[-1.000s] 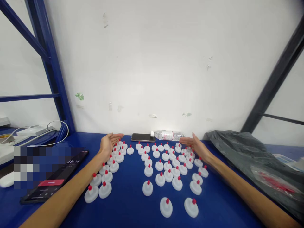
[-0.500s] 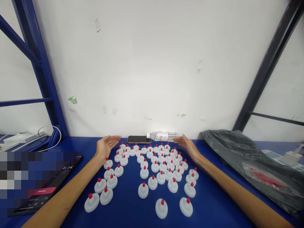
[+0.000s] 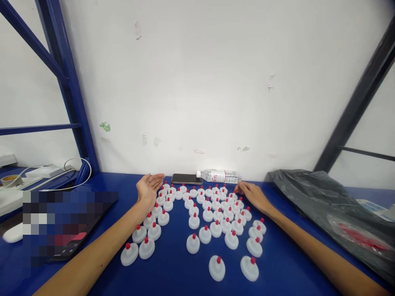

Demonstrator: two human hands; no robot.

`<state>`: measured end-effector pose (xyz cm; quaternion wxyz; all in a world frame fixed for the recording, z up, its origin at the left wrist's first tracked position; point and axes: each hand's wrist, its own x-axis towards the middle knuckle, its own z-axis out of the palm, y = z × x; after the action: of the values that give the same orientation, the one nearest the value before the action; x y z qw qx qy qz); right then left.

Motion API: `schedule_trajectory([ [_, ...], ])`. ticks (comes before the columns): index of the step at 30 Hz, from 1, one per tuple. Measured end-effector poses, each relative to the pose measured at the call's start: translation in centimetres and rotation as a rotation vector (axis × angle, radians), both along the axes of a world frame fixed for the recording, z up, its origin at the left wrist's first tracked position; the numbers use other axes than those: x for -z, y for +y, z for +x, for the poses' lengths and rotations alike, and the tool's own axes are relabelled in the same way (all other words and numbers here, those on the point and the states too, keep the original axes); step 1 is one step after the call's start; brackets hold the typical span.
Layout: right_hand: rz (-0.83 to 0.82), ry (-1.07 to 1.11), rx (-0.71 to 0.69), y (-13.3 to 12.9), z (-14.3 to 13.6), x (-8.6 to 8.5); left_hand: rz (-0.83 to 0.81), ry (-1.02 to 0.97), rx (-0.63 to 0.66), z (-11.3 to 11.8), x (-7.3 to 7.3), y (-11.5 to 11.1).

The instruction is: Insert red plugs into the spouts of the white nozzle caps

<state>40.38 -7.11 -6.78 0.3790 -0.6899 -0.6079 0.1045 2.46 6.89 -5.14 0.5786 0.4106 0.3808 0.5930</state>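
Nearest, white red-tipped caps (image 3: 193, 245) stand spread on the blue table (image 3: 173, 271); farther back, more sit just beside the left hand (image 3: 147, 190), its fingers stretched out, and the right hand (image 3: 253, 195), fingers bent, whether pinching anything I cannot tell

Single head-worn cam above the near side of the tabletop (image 3: 173, 267), facing forward-down; left hand (image 3: 148, 191), right hand (image 3: 254, 195) mid-distance, white wall (image 3: 191, 82) behind.
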Motion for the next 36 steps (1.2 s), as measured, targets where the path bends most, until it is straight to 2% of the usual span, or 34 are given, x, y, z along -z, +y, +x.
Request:
schedule_trajectory([
  [5, -0.035, -0.053, -0.003, 0.1, 0.3, 0.2, 0.058, 0.164, -0.078, -1.1, -0.4, 1.1],
  [10, -0.071, -0.130, 0.008, 0.1, 0.2, 0.1, 0.159, 0.544, -0.167, -3.0, -0.6, 2.3],
  [17, -0.084, -0.266, 0.007, 0.3, 0.3, 0.4, 0.323, 1.163, -0.104, -3.2, 0.3, 2.2],
  [22, -0.066, -0.368, -0.016, 0.7, 0.7, 1.1, 0.394, 1.514, -0.005, -3.3, 0.0, 2.2],
  [28, -0.040, -0.457, -0.050, 1.0, 1.1, 1.6, 0.457, 1.722, 0.062, -3.4, -0.1, 2.2],
  [36, -0.006, -0.505, -0.068, 0.9, 1.3, 1.9, 0.491, 1.817, 0.062, -3.3, -0.2, 1.9],
])
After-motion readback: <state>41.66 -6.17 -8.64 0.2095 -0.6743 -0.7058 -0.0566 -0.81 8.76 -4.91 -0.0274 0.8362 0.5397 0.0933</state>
